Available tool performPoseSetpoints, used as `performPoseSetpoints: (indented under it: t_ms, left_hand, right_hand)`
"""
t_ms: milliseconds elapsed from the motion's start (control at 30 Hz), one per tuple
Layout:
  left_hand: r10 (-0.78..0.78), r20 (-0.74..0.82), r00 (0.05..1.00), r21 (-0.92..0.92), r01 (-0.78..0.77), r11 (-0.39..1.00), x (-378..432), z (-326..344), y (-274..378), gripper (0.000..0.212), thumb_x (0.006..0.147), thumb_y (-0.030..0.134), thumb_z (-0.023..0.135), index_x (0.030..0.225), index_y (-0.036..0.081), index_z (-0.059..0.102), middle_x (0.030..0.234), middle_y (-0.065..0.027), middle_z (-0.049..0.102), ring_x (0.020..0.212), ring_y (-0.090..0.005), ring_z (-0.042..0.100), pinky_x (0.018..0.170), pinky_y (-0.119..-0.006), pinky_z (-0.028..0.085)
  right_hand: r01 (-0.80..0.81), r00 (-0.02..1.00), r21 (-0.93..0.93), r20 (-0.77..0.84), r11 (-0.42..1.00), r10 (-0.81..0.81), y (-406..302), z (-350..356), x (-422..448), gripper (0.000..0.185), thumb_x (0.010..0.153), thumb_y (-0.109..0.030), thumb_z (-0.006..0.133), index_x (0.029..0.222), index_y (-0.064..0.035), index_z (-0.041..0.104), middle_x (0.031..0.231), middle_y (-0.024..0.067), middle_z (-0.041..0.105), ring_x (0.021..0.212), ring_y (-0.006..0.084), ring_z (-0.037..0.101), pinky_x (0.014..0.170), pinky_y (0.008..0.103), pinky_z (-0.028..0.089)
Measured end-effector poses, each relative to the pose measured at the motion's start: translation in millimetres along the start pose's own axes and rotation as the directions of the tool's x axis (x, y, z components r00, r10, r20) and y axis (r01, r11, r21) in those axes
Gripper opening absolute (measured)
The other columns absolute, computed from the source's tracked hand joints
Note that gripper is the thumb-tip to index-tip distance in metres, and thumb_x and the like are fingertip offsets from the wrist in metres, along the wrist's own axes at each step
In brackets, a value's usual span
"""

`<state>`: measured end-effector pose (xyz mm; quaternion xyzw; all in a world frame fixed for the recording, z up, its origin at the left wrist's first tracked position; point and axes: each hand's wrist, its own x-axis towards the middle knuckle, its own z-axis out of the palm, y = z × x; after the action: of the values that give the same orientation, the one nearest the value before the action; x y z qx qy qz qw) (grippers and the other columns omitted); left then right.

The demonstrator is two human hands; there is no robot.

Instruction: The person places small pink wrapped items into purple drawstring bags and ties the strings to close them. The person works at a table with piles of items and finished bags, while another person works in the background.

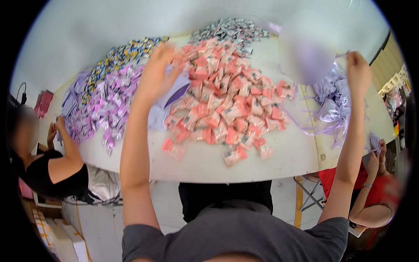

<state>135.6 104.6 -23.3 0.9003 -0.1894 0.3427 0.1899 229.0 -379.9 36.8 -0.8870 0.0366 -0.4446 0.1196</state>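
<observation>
My left hand (158, 73) is raised over the table, blurred, its fingers apart and nothing visible in it. Beneath and beside it lie flat lilac cloth pouches (157, 114), one showing a darker purple inside (178, 94). To its right spreads a large heap of pink-and-clear wrapped packets (229, 98). At the right, my right hand (358, 72) is closed with its fingertips on a thin lilac ribbon (341, 56). That ribbon runs left into a blurred round patch, where a lilac shape is too smeared to tell. Below are gathered satin pouches (330, 104) with trailing ribbons.
Shiny purple packets (113, 98), blue-and-yellow packets (131, 50) and silver-grey packets (229, 31) lie heaped on the white table (196, 167). A person in black (52, 163) sits left; another in red (373, 193) handles a lilac pouch (374, 142) at right.
</observation>
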Motion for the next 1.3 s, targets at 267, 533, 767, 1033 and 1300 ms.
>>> performPoseSetpoints:
  t_ms: [267,533,767,1033,1300]
  left_hand:
    - [-0.428,0.091,0.899,0.454,0.345,0.822,-106,18,7,0.024,0.073,0.017,0.067,0.097,0.013,0.067,0.12,-0.0175,0.051,0.106,-0.0341,0.051,0.084,-0.041,0.044]
    - [-0.466,0.132,0.875,0.497,0.348,0.795,-118,21,-15,0.023,0.075,0.012,0.063,0.098,0.009,0.064,0.09,-0.0088,0.06,0.085,-0.028,0.057,0.074,-0.038,0.044]
    - [-0.41,-0.081,0.909,0.404,0.406,0.82,-112,23,-18,0.012,0.079,0.009,0.062,0.089,0.004,0.06,0.086,-0.0107,0.058,0.078,-0.0297,0.057,0.064,-0.038,0.046]
    - [-0.153,-0.176,0.972,0.438,0.217,0.873,-13,-30,-17,0.01,0.08,0.005,0.062,0.089,0.004,0.058,0.102,-0.0102,0.056,0.077,-0.0245,0.057,0.065,-0.033,0.047]
    - [-0.098,0.12,0.988,-0.001,0.098,0.995,4,-107,61,0.006,0.079,0.0,0.061,0.084,0.0,0.06,0.094,-0.008,0.057,0.072,-0.0174,0.056,0.061,-0.024,0.043]
  right_hand:
    - [0.533,0.667,0.554,0.189,0.639,-0.721,-102,214,-48,0.038,0.071,0.009,0.05,0.1,-0.009,0.065,0.106,0.0128,0.06,0.102,0.0325,0.053,0.088,0.0388,0.044]
    - [0.383,0.487,0.623,0.491,0.682,-0.722,-127,311,-42,0.018,0.069,-0.01,0.068,0.086,-0.0083,0.062,0.098,0.0148,0.061,0.092,0.0314,0.058,0.078,0.0378,0.047]
    - [-0.492,0.608,0.529,0.777,0.691,-0.163,-107,294,-34,0.03,0.075,-0.015,0.061,0.103,-0.006,0.054,0.084,0.0114,0.062,0.065,0.0201,0.06,0.052,0.0293,0.049]
    - [0.125,0.759,0.352,0.568,0.928,-0.318,-125,321,-50,0.052,0.071,-0.031,0.068,0.115,-0.0079,0.053,0.089,0.0166,0.065,0.08,0.033,0.064,0.071,0.042,0.05]
    - [0.118,0.425,0.661,0.641,0.741,-0.639,-160,254,-55,0.032,0.064,-0.031,0.072,0.084,-0.0061,0.066,0.081,0.013,0.066,0.075,0.0293,0.062,0.068,0.0376,0.049]
